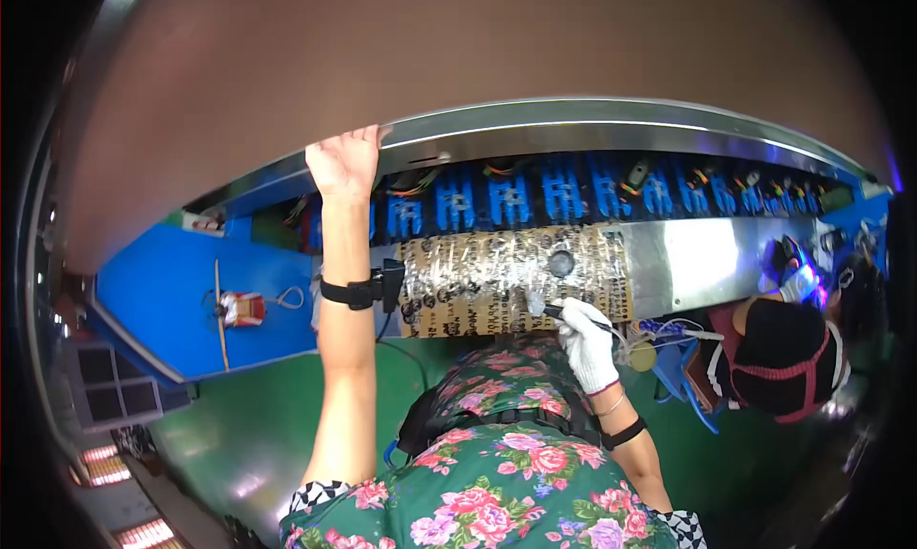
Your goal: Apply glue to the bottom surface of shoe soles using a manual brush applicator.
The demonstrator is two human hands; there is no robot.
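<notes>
My bare left hand (pixel 346 163) is raised to the metal rim (pixel 535 119) of a large brown surface close overhead. Its fingers bend over that rim, and their tips are partly hidden. My right hand (pixel 586 341), in a white knitted glove, closes around a slim black-handled tool (pixel 552 310) with a pale grey tip; its exact kind is unclear. The tip is over a board wrapped in brown printed cardboard and shiny clear film (pixel 478 281). On this covering, beyond the tool, sits a round dark grey disc (pixel 562 262).
A row of blue holders (pixel 508 200) with wires runs under the rim. Bare metal bench (pixel 707 258) continues rightward. A co-worker (pixel 783 353) sits at right beside a blue stool (pixel 680 372). At left, a blue surface (pixel 162 301) bears a red-and-white object (pixel 246 309) and a thin stick.
</notes>
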